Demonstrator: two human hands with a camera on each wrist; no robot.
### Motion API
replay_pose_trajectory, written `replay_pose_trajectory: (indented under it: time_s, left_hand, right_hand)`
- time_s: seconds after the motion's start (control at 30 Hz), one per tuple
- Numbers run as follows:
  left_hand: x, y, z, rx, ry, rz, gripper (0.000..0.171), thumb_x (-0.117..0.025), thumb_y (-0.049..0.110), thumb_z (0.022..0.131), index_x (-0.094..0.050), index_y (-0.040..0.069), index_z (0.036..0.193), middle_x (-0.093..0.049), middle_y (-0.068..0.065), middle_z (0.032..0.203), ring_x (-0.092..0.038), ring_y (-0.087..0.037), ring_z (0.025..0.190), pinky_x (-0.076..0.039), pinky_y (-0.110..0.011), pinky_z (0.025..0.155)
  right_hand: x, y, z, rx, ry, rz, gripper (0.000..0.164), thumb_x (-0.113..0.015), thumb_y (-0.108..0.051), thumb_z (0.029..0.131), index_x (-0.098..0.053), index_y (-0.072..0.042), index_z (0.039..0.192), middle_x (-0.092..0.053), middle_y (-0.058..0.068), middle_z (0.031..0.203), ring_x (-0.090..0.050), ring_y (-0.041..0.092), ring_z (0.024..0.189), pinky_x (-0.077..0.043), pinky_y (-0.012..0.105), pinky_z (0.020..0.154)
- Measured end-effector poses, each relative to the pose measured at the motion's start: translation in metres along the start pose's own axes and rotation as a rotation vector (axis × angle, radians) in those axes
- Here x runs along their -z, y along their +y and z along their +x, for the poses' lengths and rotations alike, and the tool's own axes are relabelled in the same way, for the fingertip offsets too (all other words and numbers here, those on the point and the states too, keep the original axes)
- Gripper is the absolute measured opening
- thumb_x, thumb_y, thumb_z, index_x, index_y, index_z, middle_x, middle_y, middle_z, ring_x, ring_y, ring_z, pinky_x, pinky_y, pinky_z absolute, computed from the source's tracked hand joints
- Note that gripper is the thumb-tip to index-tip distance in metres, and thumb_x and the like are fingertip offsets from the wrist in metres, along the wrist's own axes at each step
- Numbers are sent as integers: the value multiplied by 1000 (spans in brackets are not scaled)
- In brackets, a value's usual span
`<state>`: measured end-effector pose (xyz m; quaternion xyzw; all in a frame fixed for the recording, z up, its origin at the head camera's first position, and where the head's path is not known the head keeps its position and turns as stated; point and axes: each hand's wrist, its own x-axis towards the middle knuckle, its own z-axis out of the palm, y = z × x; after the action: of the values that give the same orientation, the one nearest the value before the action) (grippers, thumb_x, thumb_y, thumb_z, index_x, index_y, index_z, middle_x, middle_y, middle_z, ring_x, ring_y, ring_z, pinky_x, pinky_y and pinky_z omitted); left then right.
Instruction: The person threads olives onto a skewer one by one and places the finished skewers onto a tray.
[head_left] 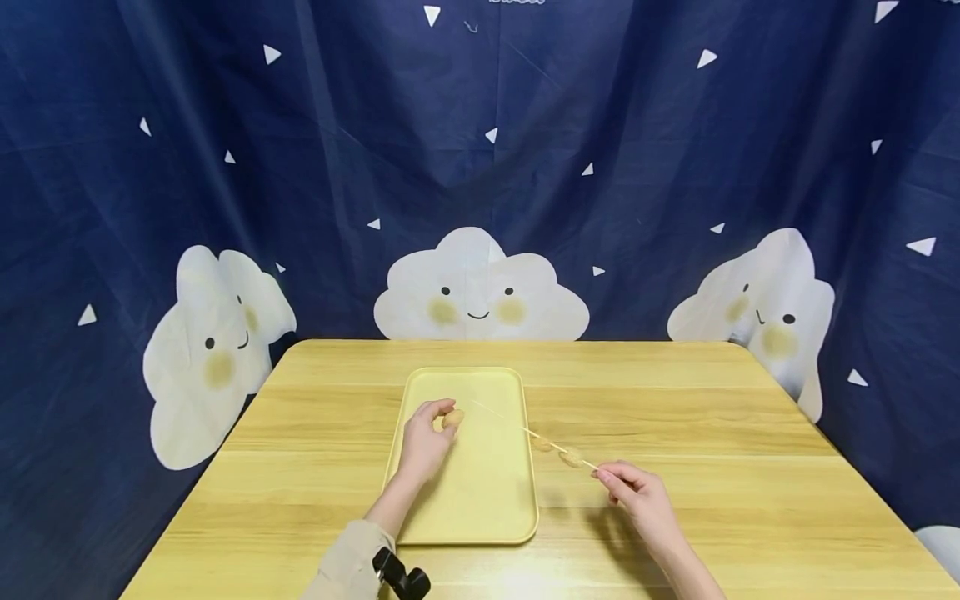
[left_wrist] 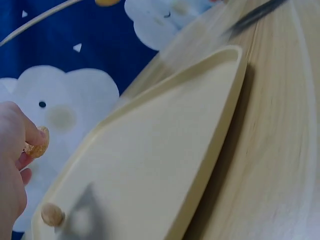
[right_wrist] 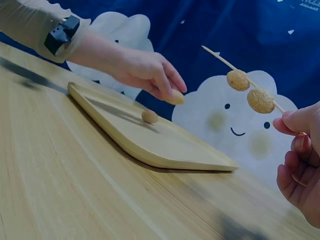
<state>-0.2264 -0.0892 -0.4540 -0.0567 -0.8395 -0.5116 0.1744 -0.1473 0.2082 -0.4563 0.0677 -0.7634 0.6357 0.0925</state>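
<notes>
My right hand (head_left: 637, 500) pinches the near end of a thin wooden skewer (right_wrist: 223, 60) between thumb and fingertips. Two tan, rough-skinned balls, a rear ball (right_wrist: 261, 101) and a front ball (right_wrist: 238, 80), are threaded on it, with the pointed tip bare beyond them. Above the yellow tray (head_left: 480, 500), my left hand (head_left: 426, 442) holds another tan ball (left_wrist: 38, 143) between thumb and fingers. One more ball (right_wrist: 149, 116) lies on the tray below that hand; in the head view it is hidden. The skewer's tip reaches the tray's right edge in the head view.
The tray lies lengthwise on a wood-grain table (head_left: 675, 392). Behind and beside the table hangs a dark blue curtain (head_left: 637, 100) with clouds and white triangles. A black device (head_left: 401, 573) is strapped at the left wrist over a beige sleeve (head_left: 348, 567).
</notes>
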Motion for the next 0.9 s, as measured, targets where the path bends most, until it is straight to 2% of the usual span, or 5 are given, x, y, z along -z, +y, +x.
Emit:
replay_pose_trajectory:
  time_s: [0.27,0.4,0.57,0.73,0.9]
  left_hand:
    - [-2,23,-9,-139,-41,-17,33,-67,-10,75,-64,-3,107,-63,-10,99,-59,-27,92,-50,-43,82]
    - [-2,33,-13,-161,-82,3,35,-68,-7,76,-63,-1,110,-63,-10,102,-60,-24,89,-52,-37,80]
    - [-2,42,-17,-162,-114,26,37,-69,-3,77,-62,2,113,-62,-6,102,-63,-20,83,-54,-27,69]
    - [-2,45,-20,-188,-139,-73,37,-68,-8,75,-63,1,110,-62,-8,101,-61,-19,78,-53,-23,66]
    - [-2,45,-22,-199,-162,-149,27,-67,-10,74,-67,0,100,-62,-9,98,-57,-15,76,-53,-23,68]
  right_hand:
    - [10,7,-2,2,-2,3,12,-59,2,87,-63,13,89,-60,-3,74,-51,11,61,-45,22,56]
    - [16,9,-3,-3,14,-5,11,-59,3,86,-64,13,88,-61,-2,76,-51,11,61,-45,22,56]
    - [25,8,-4,-1,29,-24,10,-58,3,87,-65,11,87,-62,-2,76,-51,11,62,-45,21,57]
    - [32,7,-6,15,49,-28,9,-57,5,86,-65,10,87,-62,-4,76,-51,10,62,-46,21,57]
    - [37,8,-7,34,67,-24,11,-57,6,86,-68,5,86,-63,-5,77,-52,9,62,-47,20,58]
